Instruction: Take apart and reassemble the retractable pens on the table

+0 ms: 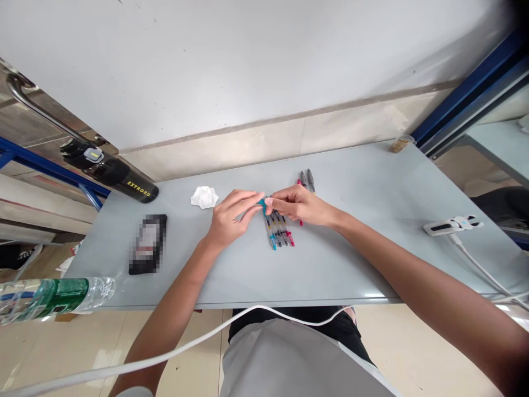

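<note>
Several clear-barrelled pens [280, 234] lie side by side near the middle of the table, with blue, dark and red ends towards me. Over their far ends, my left hand [235, 215] pinches a small blue piece [262, 203] between thumb and fingertips. My right hand [300, 204] meets it there, its thumb and fingers closed at the same blue piece. The fingers partly hide the pens' upper parts. Just beyond my right hand lie grey pen caps [311, 177] and a red one, partly covered by the hand.
Crumpled white tissue [204, 197] lies left of my hands. A black pouch [149, 244], a dark bottle [111, 173] and a clear plastic bottle [61, 296] are further left. A small cup [400, 144] stands at the back right; a white device [452, 225] with a cable lies right.
</note>
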